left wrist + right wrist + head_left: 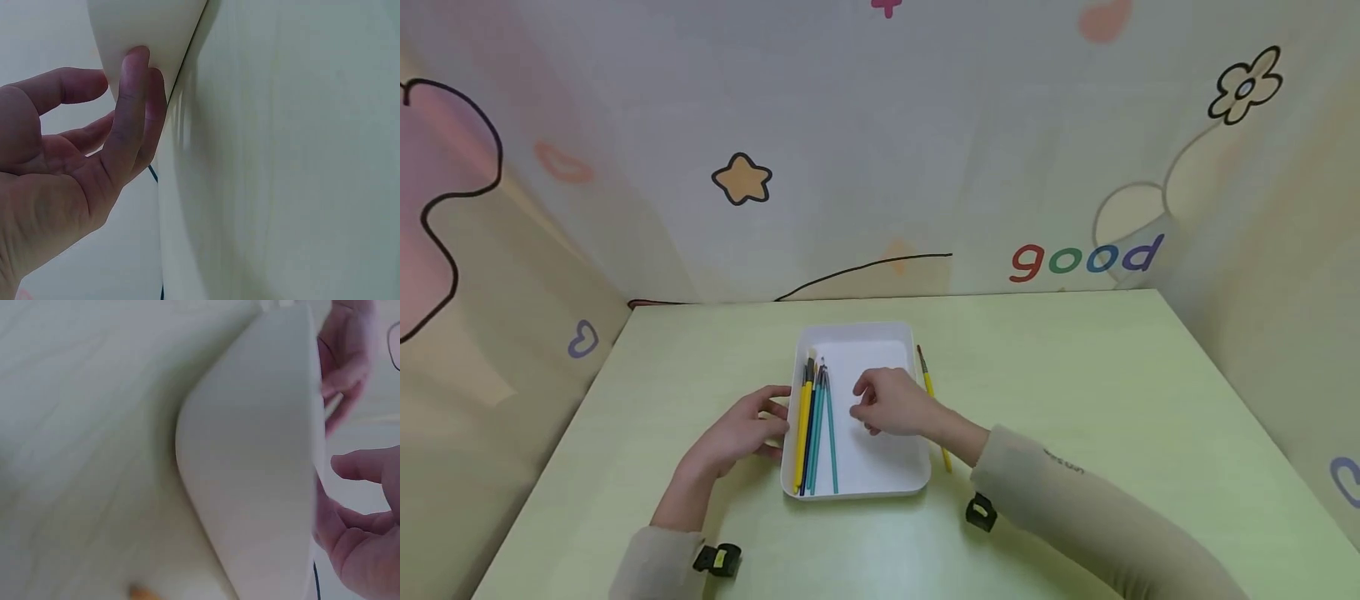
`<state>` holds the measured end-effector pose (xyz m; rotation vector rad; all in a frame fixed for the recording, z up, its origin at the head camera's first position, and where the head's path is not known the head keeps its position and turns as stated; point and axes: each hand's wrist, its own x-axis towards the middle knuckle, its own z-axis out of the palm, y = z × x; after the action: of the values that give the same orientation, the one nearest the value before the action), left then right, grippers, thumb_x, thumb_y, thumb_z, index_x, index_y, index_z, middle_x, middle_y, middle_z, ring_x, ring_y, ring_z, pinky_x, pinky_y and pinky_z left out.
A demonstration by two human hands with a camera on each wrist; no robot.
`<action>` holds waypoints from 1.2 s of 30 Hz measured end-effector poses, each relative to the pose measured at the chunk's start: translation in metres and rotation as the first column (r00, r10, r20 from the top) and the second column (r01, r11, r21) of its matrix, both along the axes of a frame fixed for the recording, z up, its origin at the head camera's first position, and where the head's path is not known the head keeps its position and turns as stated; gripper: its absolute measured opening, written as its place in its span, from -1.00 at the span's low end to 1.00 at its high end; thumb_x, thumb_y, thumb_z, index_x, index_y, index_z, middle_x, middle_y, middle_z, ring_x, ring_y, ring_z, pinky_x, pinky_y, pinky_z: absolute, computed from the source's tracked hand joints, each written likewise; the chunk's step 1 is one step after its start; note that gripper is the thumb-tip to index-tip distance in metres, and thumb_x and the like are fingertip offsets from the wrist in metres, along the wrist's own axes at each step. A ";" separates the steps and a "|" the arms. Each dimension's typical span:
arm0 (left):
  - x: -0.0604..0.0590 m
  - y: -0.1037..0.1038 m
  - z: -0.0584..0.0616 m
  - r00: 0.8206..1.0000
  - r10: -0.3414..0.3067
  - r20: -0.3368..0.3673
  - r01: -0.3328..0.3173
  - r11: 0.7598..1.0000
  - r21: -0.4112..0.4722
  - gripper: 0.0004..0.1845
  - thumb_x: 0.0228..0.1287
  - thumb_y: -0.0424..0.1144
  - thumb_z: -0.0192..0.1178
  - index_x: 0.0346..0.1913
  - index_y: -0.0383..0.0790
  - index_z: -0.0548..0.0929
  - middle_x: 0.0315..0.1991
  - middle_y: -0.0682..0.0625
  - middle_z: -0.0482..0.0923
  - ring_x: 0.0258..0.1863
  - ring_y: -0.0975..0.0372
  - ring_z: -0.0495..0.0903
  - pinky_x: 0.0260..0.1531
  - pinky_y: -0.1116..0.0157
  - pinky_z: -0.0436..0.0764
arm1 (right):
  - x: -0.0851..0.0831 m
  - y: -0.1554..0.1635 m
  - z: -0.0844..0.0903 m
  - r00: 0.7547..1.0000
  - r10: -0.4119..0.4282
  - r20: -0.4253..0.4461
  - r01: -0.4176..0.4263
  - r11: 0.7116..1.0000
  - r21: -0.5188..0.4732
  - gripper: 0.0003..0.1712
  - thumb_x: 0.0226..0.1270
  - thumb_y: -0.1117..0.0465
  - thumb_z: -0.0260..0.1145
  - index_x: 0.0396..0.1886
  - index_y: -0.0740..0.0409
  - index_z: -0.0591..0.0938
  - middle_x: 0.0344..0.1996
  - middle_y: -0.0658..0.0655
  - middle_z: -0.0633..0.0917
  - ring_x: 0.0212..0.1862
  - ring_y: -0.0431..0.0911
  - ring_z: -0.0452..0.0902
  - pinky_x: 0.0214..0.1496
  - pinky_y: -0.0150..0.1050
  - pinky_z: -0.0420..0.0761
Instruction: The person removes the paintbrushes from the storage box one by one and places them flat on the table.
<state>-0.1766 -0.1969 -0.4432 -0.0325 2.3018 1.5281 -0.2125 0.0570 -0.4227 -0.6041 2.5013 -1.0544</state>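
A white tray [859,328] sits mid-table, and several paint brushes [815,425], yellow, dark and teal, lie along its left side. My left hand [771,421] rests on the table with straight fingers [130,106] touching the outside of the tray wall [150,31]. Over the tray's middle hovers my right hand [865,408], fingers loosely curled and holding nothing. In the right wrist view the right hand [362,519] sits just inside the tray wall [262,456]. One yellow brush [927,379] lies on the table beside the tray's right edge, partly hidden under my right wrist.
The pale green table [1075,392] is enclosed by printed panels at the back and on both sides. Bare tabletop stretches to the left and right of the tray. Both forearms are in beige sleeves [1075,500].
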 end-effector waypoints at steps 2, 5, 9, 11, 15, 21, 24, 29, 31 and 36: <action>-0.001 0.000 0.001 1.000 -0.001 0.007 0.001 1.000 0.000 -0.36 0.38 -0.42 0.18 0.50 -0.28 0.31 0.12 -0.29 0.41 -0.15 -0.01 0.61 -0.22 0.14 0.77 | 0.002 -0.015 -0.005 0.999 -0.004 0.050 0.000 0.998 0.066 -0.66 0.42 0.20 0.40 0.03 0.34 0.59 -0.52 0.04 0.66 -0.53 -0.14 0.61 -0.40 -0.37 0.63; -0.002 0.000 0.000 1.000 -0.010 0.016 0.010 1.000 0.008 -0.36 0.40 -0.43 0.17 0.50 -0.28 0.30 0.13 -0.30 0.41 -0.15 -0.01 0.62 -0.21 0.14 0.77 | 0.005 -0.034 -0.014 0.996 -0.032 0.085 0.019 0.989 0.146 -0.67 0.42 0.14 0.42 -0.03 0.29 0.59 -0.57 0.05 0.65 -0.59 -0.16 0.58 -0.48 -0.40 0.57; -0.003 0.001 0.000 1.000 -0.018 0.017 0.018 1.000 0.023 -0.37 0.41 -0.44 0.15 0.50 -0.30 0.29 0.13 -0.30 0.40 -0.15 -0.01 0.61 -0.21 0.14 0.77 | 0.008 -0.053 -0.022 0.996 -0.066 0.054 0.055 0.980 0.190 -0.75 0.41 0.19 0.42 -0.17 0.27 0.56 -0.56 0.07 0.63 -0.66 -0.16 0.58 -0.61 -0.40 0.57; -0.003 0.001 0.001 1.000 -0.019 0.015 0.019 1.000 0.024 -0.37 0.40 -0.45 0.14 0.50 -0.31 0.29 0.13 -0.31 0.40 -0.15 -0.01 0.61 -0.22 0.14 0.77 | 0.009 -0.059 -0.022 0.997 -0.075 0.024 0.068 0.974 0.215 -0.81 0.39 0.25 0.40 -0.22 0.26 0.56 -0.54 0.07 0.62 -0.65 -0.16 0.57 -0.64 -0.40 0.56; -0.003 0.001 0.002 1.000 -0.014 0.014 0.014 1.000 0.017 -0.37 0.39 -0.45 0.14 0.50 -0.31 0.29 0.12 -0.31 0.40 -0.16 -0.01 0.61 -0.23 0.13 0.77 | 0.006 -0.062 -0.018 0.996 -0.082 -0.017 0.084 0.958 0.273 -0.87 0.33 0.32 0.39 -0.31 0.26 0.57 -0.53 0.09 0.61 -0.62 -0.15 0.52 -0.66 -0.40 0.49; -0.002 0.000 0.001 1.000 -0.001 0.018 0.001 1.000 0.003 -0.37 0.38 -0.45 0.16 0.49 -0.30 0.30 0.12 -0.30 0.39 -0.15 -0.01 0.61 -0.24 0.14 0.77 | 0.002 -0.056 -0.016 0.991 -0.096 -0.091 0.123 0.927 0.355 -0.86 0.29 0.34 0.39 -0.40 0.23 0.57 -0.61 0.06 0.48 -0.64 -0.15 0.40 -0.67 -0.38 0.34; 0.000 -0.002 0.000 1.000 0.001 0.017 -0.001 1.000 -0.014 -0.36 0.37 -0.44 0.18 0.49 -0.31 0.31 0.12 -0.30 0.40 -0.15 -0.01 0.61 -0.24 0.14 0.77 | 0.003 -0.055 -0.017 0.988 -0.094 -0.120 0.132 0.921 0.366 -0.88 0.30 0.34 0.38 -0.40 0.25 0.60 -0.63 0.06 0.48 -0.64 -0.15 0.40 -0.67 -0.39 0.35; 0.000 -0.001 0.000 1.000 0.006 0.018 -0.005 1.000 -0.029 -0.36 0.37 -0.43 0.18 0.49 -0.29 0.31 0.12 -0.29 0.41 -0.13 -0.01 0.61 -0.23 0.16 0.77 | -0.001 -0.040 -0.015 0.984 -0.172 -0.035 0.176 0.962 0.207 -0.86 0.32 0.33 0.38 -0.35 0.29 0.58 -0.58 0.10 0.55 -0.65 -0.14 0.55 -0.64 -0.39 0.54; 0.000 0.000 0.000 1.000 0.008 0.022 -0.007 0.999 -0.034 -0.36 0.38 -0.43 0.18 0.49 -0.29 0.31 0.11 -0.29 0.41 -0.13 0.00 0.61 -0.23 0.16 0.77 | -0.002 -0.026 -0.010 0.975 -0.216 0.054 0.213 0.976 0.048 -0.87 0.32 0.35 0.37 -0.29 0.33 0.58 -0.52 0.14 0.61 -0.60 -0.10 0.64 -0.58 -0.32 0.66; 0.000 0.004 0.002 1.000 0.001 0.005 0.000 1.000 -0.028 -0.36 0.38 -0.44 0.16 0.50 -0.29 0.31 0.11 -0.29 0.40 -0.15 0.00 0.61 -0.24 0.16 0.77 | -0.007 0.036 0.010 0.952 -0.262 0.158 0.297 0.917 -0.266 -0.74 0.34 0.40 0.26 -0.02 0.47 0.57 -0.30 0.26 0.68 -0.41 0.00 0.71 -0.38 -0.09 0.78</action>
<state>-0.1763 -0.1928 -0.4414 -0.0445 2.3198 1.4938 -0.2199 0.0930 -0.4131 -0.2485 2.3947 -1.5316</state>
